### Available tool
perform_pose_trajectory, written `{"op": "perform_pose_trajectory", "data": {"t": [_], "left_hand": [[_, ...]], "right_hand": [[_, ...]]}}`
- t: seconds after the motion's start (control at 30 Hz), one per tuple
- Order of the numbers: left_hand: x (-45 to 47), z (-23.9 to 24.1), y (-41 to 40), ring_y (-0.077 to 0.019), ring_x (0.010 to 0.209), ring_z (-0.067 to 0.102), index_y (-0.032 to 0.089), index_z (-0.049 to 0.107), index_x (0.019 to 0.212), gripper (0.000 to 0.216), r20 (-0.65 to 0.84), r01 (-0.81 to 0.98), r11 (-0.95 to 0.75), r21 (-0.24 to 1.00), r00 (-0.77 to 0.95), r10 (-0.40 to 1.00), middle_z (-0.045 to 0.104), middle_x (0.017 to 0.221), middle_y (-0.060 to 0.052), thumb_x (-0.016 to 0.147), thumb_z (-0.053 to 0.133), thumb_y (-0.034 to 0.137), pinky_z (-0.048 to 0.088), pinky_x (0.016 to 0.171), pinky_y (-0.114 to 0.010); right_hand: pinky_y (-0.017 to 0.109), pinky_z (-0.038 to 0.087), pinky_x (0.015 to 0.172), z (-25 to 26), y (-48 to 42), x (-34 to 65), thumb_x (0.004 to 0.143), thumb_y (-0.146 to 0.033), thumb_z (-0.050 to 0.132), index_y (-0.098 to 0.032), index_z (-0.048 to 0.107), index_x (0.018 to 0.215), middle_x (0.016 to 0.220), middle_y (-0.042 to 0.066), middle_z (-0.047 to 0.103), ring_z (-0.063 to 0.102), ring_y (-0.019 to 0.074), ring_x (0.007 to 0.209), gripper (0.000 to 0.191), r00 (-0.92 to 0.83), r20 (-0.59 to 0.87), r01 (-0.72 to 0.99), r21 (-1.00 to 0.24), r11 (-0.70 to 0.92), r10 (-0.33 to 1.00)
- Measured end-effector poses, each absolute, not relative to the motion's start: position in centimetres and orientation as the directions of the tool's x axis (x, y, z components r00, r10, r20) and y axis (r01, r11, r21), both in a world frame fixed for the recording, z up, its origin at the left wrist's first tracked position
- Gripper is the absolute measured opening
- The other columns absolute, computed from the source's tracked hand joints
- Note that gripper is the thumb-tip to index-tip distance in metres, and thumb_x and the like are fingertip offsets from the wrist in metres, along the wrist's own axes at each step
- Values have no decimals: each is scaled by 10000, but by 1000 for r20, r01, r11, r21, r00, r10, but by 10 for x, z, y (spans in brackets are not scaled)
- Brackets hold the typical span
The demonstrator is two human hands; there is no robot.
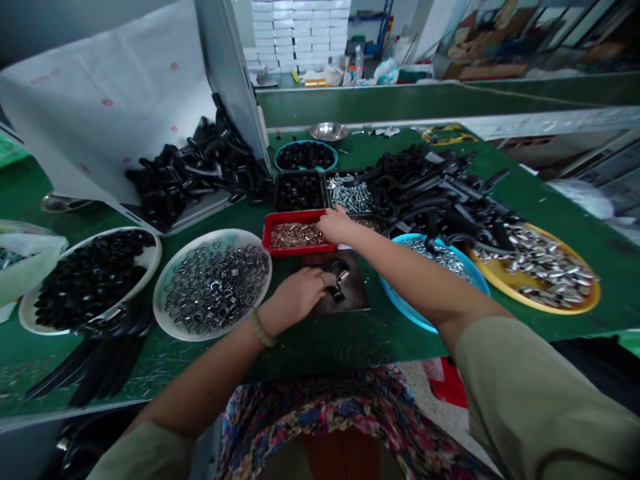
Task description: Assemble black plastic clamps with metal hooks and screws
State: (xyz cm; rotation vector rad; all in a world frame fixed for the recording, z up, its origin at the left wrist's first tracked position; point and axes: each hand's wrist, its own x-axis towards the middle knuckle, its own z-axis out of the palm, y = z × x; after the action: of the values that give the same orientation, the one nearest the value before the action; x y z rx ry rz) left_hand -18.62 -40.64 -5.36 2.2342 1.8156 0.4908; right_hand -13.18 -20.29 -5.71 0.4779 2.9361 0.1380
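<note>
The left hand [300,293], fingers curled, grips a black plastic part with a silver metal coil [339,293] over a dark, flat metal plate [357,288] on the green worktable [320,350]. The right hand [341,228] dips its bent fingers into the right end of a red rectangular plastic tray [295,252] of small copper-coloured metal pins [294,235]; whether they pinch any, I cannot tell
</note>
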Motion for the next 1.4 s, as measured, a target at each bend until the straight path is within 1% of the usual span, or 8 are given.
{"op": "perform_pose_trajectory", "data": {"t": [0.1, 0.23, 0.4, 0.57, 0.77, 1.03, 1.27, 1.4], "left_hand": [[-226, -49, -358, -240, 991, 602, 178, 658, 1052, 262, 158, 936, 61, 346, -123, 980, 678, 1022, -111, 937, 427, 218, 448, 927, -362], [-257, -54, -300, -263, 946, 634, 156, 677, 1030, 238, -12, 967, 119, 226, -119, 993, 700, 973, -138, 882, 492, 173, 453, 870, -353], [-254, -64, -290, -261, 954, 649, 210, 663, 1125, 304, -11, 971, 86, 225, -86, 996, 714, 988, -109, 860, 517, 179, 454, 854, -333], [-254, -67, -292, -253, 934, 651, 213, 676, 1132, 319, -19, 970, 67, 232, -65, 998, 718, 993, -105, 850, 530, 187, 456, 842, -325], [-258, -73, -288, -266, 976, 650, 210, 685, 1121, 301, 1, 945, 118, 305, -124, 992, 722, 1003, -83, 864, 530, 236, 448, 880, -328], [-259, -71, -296, -241, 986, 645, 200, 627, 1188, 320, 130, 928, 165, 334, -219, 967, 690, 1100, -86, 911, 470, 228, 464, 896, -329], [-230, -58, -332, -180, 913, 658, 159, 601, 1108, 250, 245, 675, -5, 738, -261, 934, 692, 958, -57, 865, 549, 185, 508, 881, -310], [-202, -71, -368, -146, 845, 674, 160, 565, 1106, 268, 165, 420, -61, 906, -216, 962, 684, 908, -26, 838, 565, 141, 536, 832, -283]], "right_hand": [[509, 235, 943, -57, -203, -129, 830, -143, 514, -162, 749, 921, 989, 154, 701, 506, 306, 1035, 253, -950, -107, 284, 106, 953, 295], [472, 284, 928, -45, -205, -119, 872, -184, 470, -120, 691, 962, 1005, 170, 686, 530, 295, 1013, 248, -941, 6, 338, -1, 941, 338], [313, 415, 725, -43, -225, -67, 854, -250, 501, -158, 608, 879, 841, 71, 657, 570, 193, 793, 143, -808, 219, 361, -549, 754, 546], [271, 429, 600, -75, -248, -6, 805, -311, 552, -184, 578, 802, 687, -1, 611, 555, 142, 619, 129, -763, -7, 354, -842, 408, 647], [256, 446, 573, -92, -248, -3, 792, -263, 541, -182, 581, 790, 671, -6, 630, 570, 126, 565, 90, -737, -154, 441, -847, 296, 658], [257, 419, 624, -89, -247, -6, 797, -202, 556, -171, 602, 797, 701, 4, 634, 565, 132, 632, 55, -733, -56, 519, -691, 504, 678], [251, 412, 620, -90, -251, -1, 863, -229, 518, -171, 606, 858, 712, 6, 639, 570, 137, 640, 105, -750, -57, 515, -675, 528, 659], [261, 425, 683, -88, -256, 0, 899, -214, 506, -161, 597, 910, 822, 45, 655, 589, 157, 738, 106, -803, -9, 508, -533, 676, 596]]}}
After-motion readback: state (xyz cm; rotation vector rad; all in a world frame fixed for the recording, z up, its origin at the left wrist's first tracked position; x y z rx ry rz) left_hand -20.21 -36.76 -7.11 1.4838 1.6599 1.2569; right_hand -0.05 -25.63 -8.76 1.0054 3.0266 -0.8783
